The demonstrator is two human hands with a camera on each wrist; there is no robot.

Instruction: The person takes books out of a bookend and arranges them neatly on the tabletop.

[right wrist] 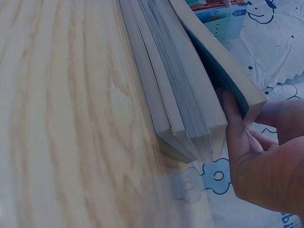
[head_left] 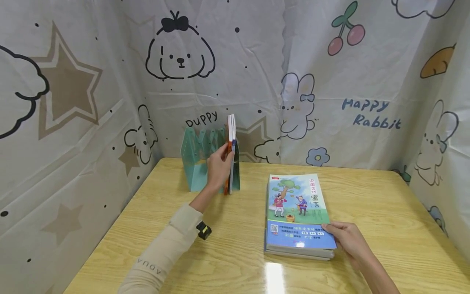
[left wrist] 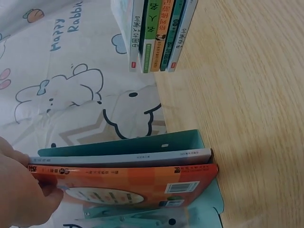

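My left hand (head_left: 217, 167) pinches two upright thin books at the right end of a teal bookstand (head_left: 189, 163). One is an orange book (left wrist: 118, 183); the other is a white-spined book (left wrist: 180, 156) beside it, against the stand's end panel. On the table to the right lies a stack of books, topped by a picture-covered book (head_left: 293, 204) with a tree and two figures. My right hand (head_left: 346, 237) holds this top book by its right edge. In the right wrist view, the top book (right wrist: 228, 61) is tilted away from the books below (right wrist: 190, 80), with fingers in the gap.
The wooden table (head_left: 235, 245) meets printed fabric walls (head_left: 253, 61) at the back and sides. A small black-and-yellow device (head_left: 204, 230) sits at my left wrist. In the left wrist view, several book spines (left wrist: 156, 38) show in the stack.
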